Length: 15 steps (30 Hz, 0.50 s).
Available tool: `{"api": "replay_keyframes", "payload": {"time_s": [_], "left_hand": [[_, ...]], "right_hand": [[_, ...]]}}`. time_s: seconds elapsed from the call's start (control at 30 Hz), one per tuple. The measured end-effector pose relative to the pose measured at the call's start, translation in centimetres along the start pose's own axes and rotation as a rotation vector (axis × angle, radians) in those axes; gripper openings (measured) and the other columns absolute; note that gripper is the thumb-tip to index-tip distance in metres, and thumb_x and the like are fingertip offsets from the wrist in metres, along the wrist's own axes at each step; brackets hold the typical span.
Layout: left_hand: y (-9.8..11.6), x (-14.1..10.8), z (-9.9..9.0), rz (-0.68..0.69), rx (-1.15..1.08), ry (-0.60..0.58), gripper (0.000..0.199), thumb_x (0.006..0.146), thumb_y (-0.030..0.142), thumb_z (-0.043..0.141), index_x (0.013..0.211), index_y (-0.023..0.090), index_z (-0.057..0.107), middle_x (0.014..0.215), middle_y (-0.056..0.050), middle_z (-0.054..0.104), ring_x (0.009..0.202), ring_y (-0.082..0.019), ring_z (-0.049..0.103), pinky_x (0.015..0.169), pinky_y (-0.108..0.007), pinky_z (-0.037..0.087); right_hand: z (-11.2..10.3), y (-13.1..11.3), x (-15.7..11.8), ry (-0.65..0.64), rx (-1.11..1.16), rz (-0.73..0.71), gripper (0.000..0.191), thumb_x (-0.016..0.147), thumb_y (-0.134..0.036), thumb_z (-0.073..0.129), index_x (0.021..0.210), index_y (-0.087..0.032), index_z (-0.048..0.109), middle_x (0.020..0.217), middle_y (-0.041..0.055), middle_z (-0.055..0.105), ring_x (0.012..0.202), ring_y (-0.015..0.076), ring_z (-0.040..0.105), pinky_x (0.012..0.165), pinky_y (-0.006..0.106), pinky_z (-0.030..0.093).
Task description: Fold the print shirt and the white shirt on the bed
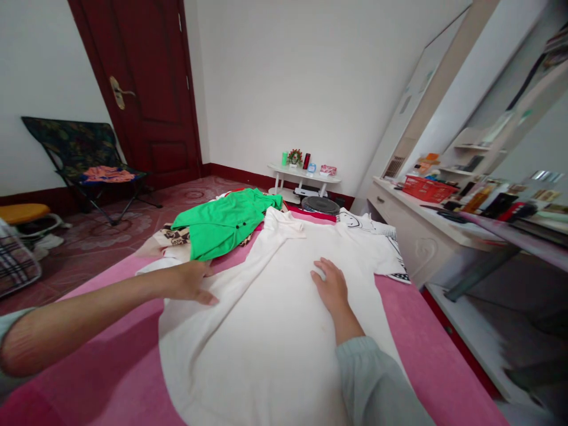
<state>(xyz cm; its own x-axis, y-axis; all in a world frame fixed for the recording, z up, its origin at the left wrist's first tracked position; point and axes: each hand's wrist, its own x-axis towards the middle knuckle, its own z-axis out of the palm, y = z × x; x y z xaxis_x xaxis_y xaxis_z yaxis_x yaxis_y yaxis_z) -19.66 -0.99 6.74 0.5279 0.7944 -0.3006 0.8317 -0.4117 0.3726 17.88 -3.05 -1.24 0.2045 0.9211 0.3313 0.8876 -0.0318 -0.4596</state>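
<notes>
A white shirt (pixel 266 319) lies spread over the pink bed cover (pixel 412 319), its left part folded inward lengthwise. My left hand (pixel 190 284) is at the shirt's left edge, fingers apart, with nothing visibly gripped. On the right half of the shirt rests my right hand (pixel 331 284), its fingers spread and slightly bent. Beyond my left hand lies a green garment (pixel 222 222) on top of other clothes. A white garment with black print (pixel 381 242) shows at the right, partly beside the white shirt.
A folding chair (pixel 71 148) holding a cloth stands at the left, near a yellow-topped stool (pixel 24 213). Beyond the bed is a small white table (pixel 304 173). Along the right side runs a dresser (pixel 412 213) with a red basket (pixel 428 188) and bottles.
</notes>
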Motion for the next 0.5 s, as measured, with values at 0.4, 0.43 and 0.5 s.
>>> {"api": "replay_keyframes", "payload": {"time_s": [0.4, 0.43, 0.5], "left_hand": [[12.0, -5.2, 2.2, 0.310, -0.312, -0.122, 0.035, 0.071, 0.031, 0.063, 0.103, 0.020, 0.066, 0.084, 0.001, 0.066, 0.068, -0.012, 0.055, 0.056, -0.018, 0.037], [12.5, -4.7, 3.1, 0.325, -0.275, -0.133, 0.035, 0.069, 0.030, 0.063, 0.103, 0.021, 0.067, 0.082, 0.001, 0.066, 0.066, -0.012, 0.054, 0.055, -0.019, 0.036], [13.0, -3.4, 4.4, 0.356, -0.199, -0.149, 0.034, 0.067, 0.027, 0.063, 0.100, 0.022, 0.070, 0.076, 0.001, 0.066, 0.062, -0.013, 0.054, 0.053, -0.020, 0.035]], "right_hand": [[0.8, 1.0, 0.1, 0.075, 0.129, -0.038, 0.031, 0.080, -0.027, 0.054, 0.105, -0.017, 0.068, 0.126, 0.0107, 0.060, 0.120, 0.0242, 0.052, 0.107, 0.042, 0.035], [0.7, 0.9, 0.2, 0.078, 0.121, -0.042, 0.030, 0.079, -0.027, 0.054, 0.104, -0.017, 0.068, 0.124, 0.0106, 0.060, 0.119, 0.0240, 0.053, 0.106, 0.041, 0.036], [0.4, 0.8, 0.6, 0.086, 0.084, -0.050, 0.028, 0.078, -0.026, 0.054, 0.100, -0.018, 0.068, 0.118, 0.0094, 0.063, 0.113, 0.0241, 0.056, 0.101, 0.039, 0.039]]}}
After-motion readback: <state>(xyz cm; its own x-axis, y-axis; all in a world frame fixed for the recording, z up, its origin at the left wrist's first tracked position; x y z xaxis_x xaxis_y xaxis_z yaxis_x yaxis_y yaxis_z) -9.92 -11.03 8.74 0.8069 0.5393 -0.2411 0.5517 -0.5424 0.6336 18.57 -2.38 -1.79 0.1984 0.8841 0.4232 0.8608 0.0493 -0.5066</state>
